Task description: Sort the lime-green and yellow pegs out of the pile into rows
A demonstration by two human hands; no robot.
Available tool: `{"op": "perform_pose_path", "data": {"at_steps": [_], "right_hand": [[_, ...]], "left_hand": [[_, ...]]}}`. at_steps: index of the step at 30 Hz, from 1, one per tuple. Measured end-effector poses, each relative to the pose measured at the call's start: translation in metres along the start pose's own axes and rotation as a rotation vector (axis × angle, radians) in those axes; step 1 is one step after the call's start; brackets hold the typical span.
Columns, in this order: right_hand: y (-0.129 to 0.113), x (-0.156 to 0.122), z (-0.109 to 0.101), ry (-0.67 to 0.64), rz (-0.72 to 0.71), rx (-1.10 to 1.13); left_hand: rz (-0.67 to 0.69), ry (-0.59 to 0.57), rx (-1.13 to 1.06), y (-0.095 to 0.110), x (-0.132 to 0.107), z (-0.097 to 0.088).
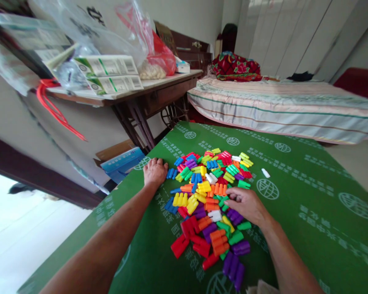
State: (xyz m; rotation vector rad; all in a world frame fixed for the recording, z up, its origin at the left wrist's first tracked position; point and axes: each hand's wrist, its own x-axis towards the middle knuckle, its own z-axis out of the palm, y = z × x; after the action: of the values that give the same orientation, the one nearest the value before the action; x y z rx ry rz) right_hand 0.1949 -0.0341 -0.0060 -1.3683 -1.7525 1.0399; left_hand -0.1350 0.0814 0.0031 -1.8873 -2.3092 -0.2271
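Note:
A loose heap of bright plastic toy pieces, shaped like rounded tubes joined side by side, lies on a green printed board point(297, 183). My left hand point(155, 171) rests on the board at the heap's left edge, fingers lying down beside a blue piece point(171, 174), with nothing visibly held. On the right, my right hand point(245, 204) reaches into the heap. Its thumb and forefinger are apart, close to an orange piece point(218, 189) and a green piece point(223, 201). Nearer me are red pieces point(190, 227) and a purple piece point(233, 270). One white piece point(265, 173) lies apart at the right.
A wooden table point(159, 92) at the back left bears green-and-white boxes point(110, 75) and plastic bags point(116, 32). Red straps point(57, 110) hang from it. A blue box point(124, 163) stands below. Behind the board is a bed point(279, 106) with a striped cover.

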Motion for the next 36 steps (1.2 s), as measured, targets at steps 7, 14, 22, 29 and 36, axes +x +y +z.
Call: {"op": "perform_pose_path", "data": {"at_steps": [7,14,22,29,36], "right_hand": [[0.003,0.002,0.001,-0.007,0.009,-0.013],[-0.002,-0.001,-0.014,-0.151,0.071,-0.045],[-0.003,-0.004,-0.023,-0.284,0.161,-0.019],[-0.014,-0.007,-0.029,-0.315,0.158,-0.050],[-0.004,-0.002,-0.014,-0.186,0.035,-0.137]], "left_hand": [[0.008,0.015,0.003,-0.003,0.003,0.003],[0.002,-0.002,0.001,0.000,0.001,-0.001],[-0.005,-0.005,-0.002,0.000,0.002,0.001],[-0.010,-0.011,-0.008,0.000,0.002,0.001],[-0.014,-0.008,-0.017,0.000,0.002,0.002]]}}
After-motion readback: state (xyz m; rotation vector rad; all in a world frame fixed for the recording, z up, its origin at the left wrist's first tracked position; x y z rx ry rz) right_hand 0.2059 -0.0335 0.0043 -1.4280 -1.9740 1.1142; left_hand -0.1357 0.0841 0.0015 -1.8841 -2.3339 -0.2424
